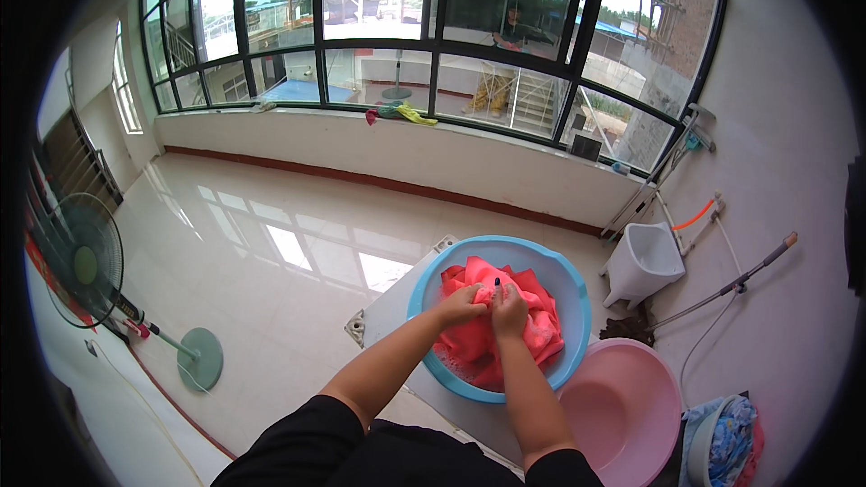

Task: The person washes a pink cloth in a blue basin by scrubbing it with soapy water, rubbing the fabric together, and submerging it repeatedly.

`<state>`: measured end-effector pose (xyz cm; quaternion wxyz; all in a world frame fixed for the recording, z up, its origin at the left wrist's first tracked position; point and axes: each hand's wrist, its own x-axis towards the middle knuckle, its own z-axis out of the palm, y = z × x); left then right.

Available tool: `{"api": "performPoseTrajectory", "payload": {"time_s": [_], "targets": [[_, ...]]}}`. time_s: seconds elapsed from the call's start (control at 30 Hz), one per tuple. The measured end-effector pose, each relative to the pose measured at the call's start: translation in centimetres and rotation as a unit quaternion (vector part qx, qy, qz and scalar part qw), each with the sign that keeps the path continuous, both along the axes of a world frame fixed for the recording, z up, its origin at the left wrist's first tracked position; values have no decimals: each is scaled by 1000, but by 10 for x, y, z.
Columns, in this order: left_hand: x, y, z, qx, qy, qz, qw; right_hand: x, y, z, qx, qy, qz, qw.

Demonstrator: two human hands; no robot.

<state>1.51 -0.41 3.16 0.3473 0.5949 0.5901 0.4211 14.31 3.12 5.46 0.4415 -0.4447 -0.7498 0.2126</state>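
A wet coral-red cloth [473,345] lies bunched in a round blue plastic basin [580,297], with suds along its lower left side. Both hands grip folds of this cloth near the basin's middle, close together. My left hand [465,306] pinches it from the left. On the right, my right hand [509,311] has its thumb uppermost, with a dark nail or tip showing. The fabric between the fingers is partly hidden by the hands. The basin stands on a pale table-like surface [392,325] with metal corner pieces.
A pink basin [602,412] sits to the right, beside a pail of blue cloth [731,439]. Beyond are a white mop sink [649,253] and a mop [703,294] leaning on the wall. A pedestal fan [84,264] stands left. Rags [402,112] lie on the windowsill.
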Motion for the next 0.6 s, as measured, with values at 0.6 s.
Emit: {"api": "performPoseTrajectory", "payload": {"time_s": [0.6], "targets": [[3,-7,14,108,124,57,985,-2,-9,-2,5,3,143,990]]}}
